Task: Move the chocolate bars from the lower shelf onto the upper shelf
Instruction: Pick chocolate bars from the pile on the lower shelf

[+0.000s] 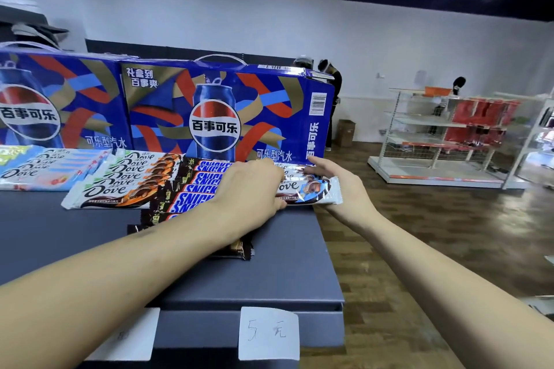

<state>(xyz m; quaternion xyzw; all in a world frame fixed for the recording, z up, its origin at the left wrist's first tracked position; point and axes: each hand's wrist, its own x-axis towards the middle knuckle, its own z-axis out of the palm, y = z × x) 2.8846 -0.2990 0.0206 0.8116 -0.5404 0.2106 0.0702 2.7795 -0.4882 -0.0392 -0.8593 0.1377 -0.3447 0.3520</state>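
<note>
Chocolate bars lie in rows on the dark blue upper shelf (284,249). From left to right there are light-blue Dove bars (39,168), orange Dove bars (129,180), Snickers bars (195,189) and blue-and-white Dove bars (311,190) at the shelf's right end. My left hand (251,186) grips the left end of the blue-and-white Dove bars, fingers curled over them. With straight fingers, my right hand (338,183) presses against their right ends. The lower shelf is out of view.
Two big Pepsi gift boxes (209,111) stand along the back of the shelf, right behind the bars. A paper price tag (268,332) hangs on the shelf's front edge. Wooden floor and a white rack (443,141) with red goods lie to the right; people stand far off.
</note>
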